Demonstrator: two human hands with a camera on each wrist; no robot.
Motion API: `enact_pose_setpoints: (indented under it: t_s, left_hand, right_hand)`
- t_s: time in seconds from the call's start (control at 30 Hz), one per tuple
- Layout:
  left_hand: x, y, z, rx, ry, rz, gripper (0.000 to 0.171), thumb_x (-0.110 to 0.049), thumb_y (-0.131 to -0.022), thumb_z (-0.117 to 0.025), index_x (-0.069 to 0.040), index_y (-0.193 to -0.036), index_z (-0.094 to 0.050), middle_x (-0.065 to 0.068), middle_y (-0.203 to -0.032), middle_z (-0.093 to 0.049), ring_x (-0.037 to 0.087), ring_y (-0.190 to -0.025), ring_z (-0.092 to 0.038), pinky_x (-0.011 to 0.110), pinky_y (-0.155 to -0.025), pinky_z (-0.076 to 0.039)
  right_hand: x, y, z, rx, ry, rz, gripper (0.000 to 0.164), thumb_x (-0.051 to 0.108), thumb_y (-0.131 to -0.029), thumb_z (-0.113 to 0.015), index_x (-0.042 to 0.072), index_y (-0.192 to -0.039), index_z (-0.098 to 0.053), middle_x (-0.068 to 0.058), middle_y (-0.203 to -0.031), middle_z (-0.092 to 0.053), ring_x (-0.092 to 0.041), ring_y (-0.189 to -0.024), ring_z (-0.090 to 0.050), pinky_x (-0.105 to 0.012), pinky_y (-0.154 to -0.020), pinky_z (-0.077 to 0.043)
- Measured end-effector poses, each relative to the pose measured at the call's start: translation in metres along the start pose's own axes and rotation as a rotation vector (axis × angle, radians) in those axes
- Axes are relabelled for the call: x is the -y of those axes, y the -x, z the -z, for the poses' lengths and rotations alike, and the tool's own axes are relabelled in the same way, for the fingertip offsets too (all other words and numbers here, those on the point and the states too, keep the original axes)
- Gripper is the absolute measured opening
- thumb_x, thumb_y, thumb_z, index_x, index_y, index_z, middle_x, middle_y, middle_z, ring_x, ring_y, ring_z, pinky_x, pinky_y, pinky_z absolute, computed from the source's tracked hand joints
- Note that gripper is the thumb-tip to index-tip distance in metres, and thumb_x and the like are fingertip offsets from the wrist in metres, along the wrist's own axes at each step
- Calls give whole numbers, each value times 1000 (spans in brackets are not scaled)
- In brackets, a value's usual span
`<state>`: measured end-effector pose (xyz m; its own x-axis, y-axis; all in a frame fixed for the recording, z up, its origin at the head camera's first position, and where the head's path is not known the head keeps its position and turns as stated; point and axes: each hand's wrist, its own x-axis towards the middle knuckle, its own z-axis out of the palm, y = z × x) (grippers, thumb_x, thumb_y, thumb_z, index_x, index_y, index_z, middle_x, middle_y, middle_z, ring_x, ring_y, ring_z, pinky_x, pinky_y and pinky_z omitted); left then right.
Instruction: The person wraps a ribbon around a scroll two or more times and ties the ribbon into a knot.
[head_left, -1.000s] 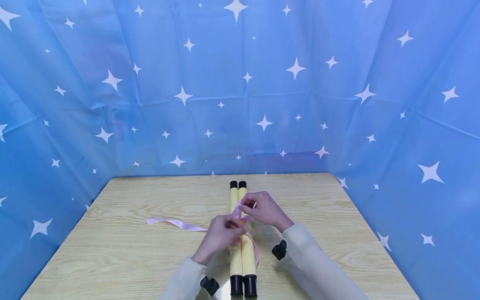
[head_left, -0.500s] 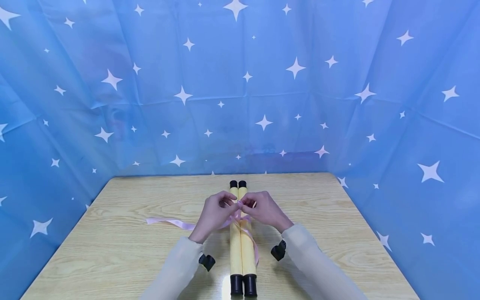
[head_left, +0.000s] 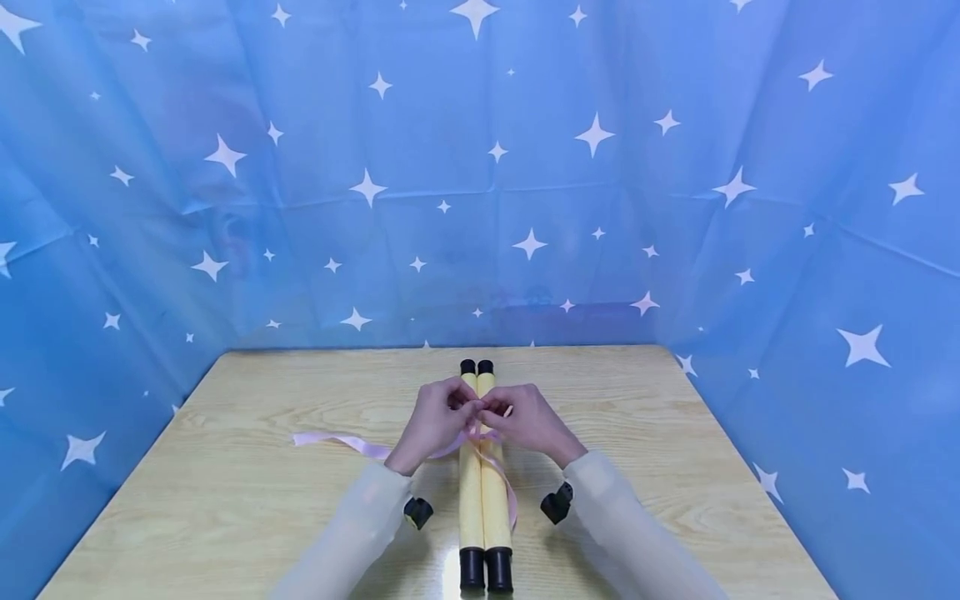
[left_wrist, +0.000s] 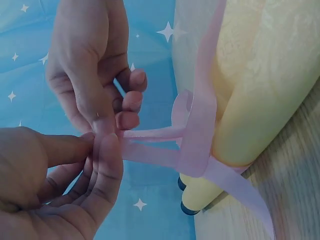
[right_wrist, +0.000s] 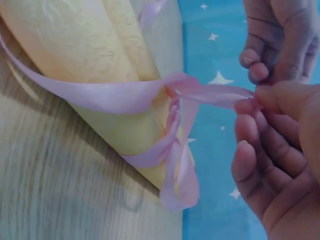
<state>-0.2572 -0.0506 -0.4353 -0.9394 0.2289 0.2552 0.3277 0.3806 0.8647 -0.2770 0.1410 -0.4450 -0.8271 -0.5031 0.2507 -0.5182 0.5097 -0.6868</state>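
Two pale yellow rolls that look like scrolls, a left roll (head_left: 471,504) and a right roll (head_left: 496,512), lie side by side with black end caps. A pink ribbon (right_wrist: 110,96) goes round them and crosses at a knot on top. Above that knot, my right hand (head_left: 527,419) pinches a raised loop of the ribbon between thumb and fingers. My left hand (head_left: 438,421) meets it there, thumb and forefinger pinching the ribbon's raised part; their tips touch the other hand's fingertips. In the left wrist view two ribbon strands (left_wrist: 152,145) run from the fingers to the knot.
One loose ribbon tail stretches left over the wooden table (head_left: 262,500); another hangs down along the right roll. A blue star-patterned curtain (head_left: 450,167) stands behind the table and at both sides. Black wrist cameras hang under both sleeves.
My left hand has moved up and away from over the rolls' middle to the right hand's fingertips, and now pinches the ribbon there. The right hand has stayed nearly still, holding its loop.
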Motion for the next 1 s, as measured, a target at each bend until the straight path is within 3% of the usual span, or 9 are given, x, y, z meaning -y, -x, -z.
enact_pose_setpoints:
  t_s: [0.17, 0.3, 0.43, 0.53, 0.7, 1.0]
  left_hand:
    - [1, -5, 5, 7, 12, -2, 7, 1, -97, -66, -1, -91, -68, 14, -80, -69, 21, -67, -67, 21, -57, -54]
    - [3, -7, 9, 9, 34, 10, 7, 1, -97, -66, 0, -91, -67, 16, -80, -69, 18, -65, -65, 34, -59, -60]
    - [6, -7, 13, 20, 40, 28, 6, -1, -98, -66, -1, -92, -67, 15, -81, -70, 18, -66, -66, 44, -65, -62]
    - [7, -6, 16, 15, 27, 40, 6, -3, -98, -66, -2, -92, -67, 14, -81, -70, 19, -67, -67, 41, -64, -62]
    - [9, -6, 19, 0, 14, 56, 6, -4, -98, -67, -3, -92, -68, 12, -80, -70, 20, -67, -66, 30, -60, -60]
    - [11, -5, 20, -8, 32, 58, 6, -4, -98, -67, -3, -91, -68, 9, -79, -69, 16, -64, -64, 28, -59, -59]
  right_hand:
    - [1, 4, 7, 32, 8, -35, 16, 23, -99, -69, 17, -111, -77, 1, -91, -76, -7, -80, -66, -24, -73, -55]
    - [-1, 13, 9, 52, 20, -102, 26, 30, -96, -72, 12, -115, -74, 5, -94, -73, -9, -84, -65, -25, -75, -55]
    - [-8, 29, 3, 76, 34, -175, 35, 36, -91, -77, 9, -114, -72, 6, -91, -71, -9, -81, -62, -24, -69, -54]
    - [-14, 41, -4, 95, 46, -183, 37, 38, -88, -80, 9, -109, -72, 6, -87, -70, -7, -75, -62, -23, -64, -53]
    - [-19, 54, -13, 119, 0, -152, 29, 33, -86, -82, 10, -99, -71, 3, -83, -71, -7, -71, -62, -21, -65, -54]
    - [-22, 63, -16, 127, -58, -112, 6, 16, -92, -76, 11, -94, -72, 1, -83, -73, -6, -74, -65, -20, -69, -55]
